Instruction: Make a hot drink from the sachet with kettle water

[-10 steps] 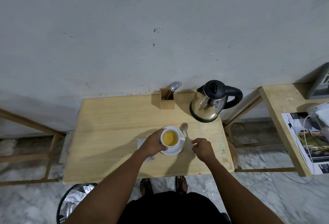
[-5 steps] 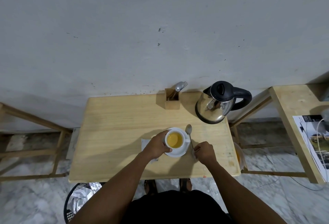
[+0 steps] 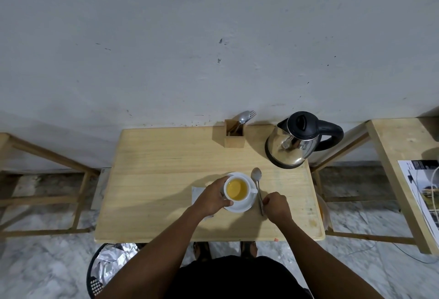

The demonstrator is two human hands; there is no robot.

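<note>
A white cup [image 3: 237, 189] holding yellow-orange liquid stands on a white saucer [image 3: 240, 207] near the table's front. My left hand [image 3: 212, 197] wraps around the cup's left side. A metal spoon [image 3: 258, 188] lies flat on the table just right of the saucer, bowl pointing away from me. My right hand [image 3: 276, 204] rests with its fingers closed on the near end of the spoon's handle. A white paper sachet [image 3: 197, 193] lies partly hidden under my left hand. The steel kettle [image 3: 294, 143] with a black lid and handle stands at the back right.
A wooden cutlery holder [image 3: 234, 136] with a spoon and fork stands at the back against the wall. The wooden table [image 3: 154, 180] has a second bench [image 3: 394, 153] with papers to its right. A foil-lined bin [image 3: 104, 267] sits on the floor at front left.
The camera view has shifted slightly, so everything sits a little further right in the frame. Both hands stay where they were, at the cup and the spoon handle.
</note>
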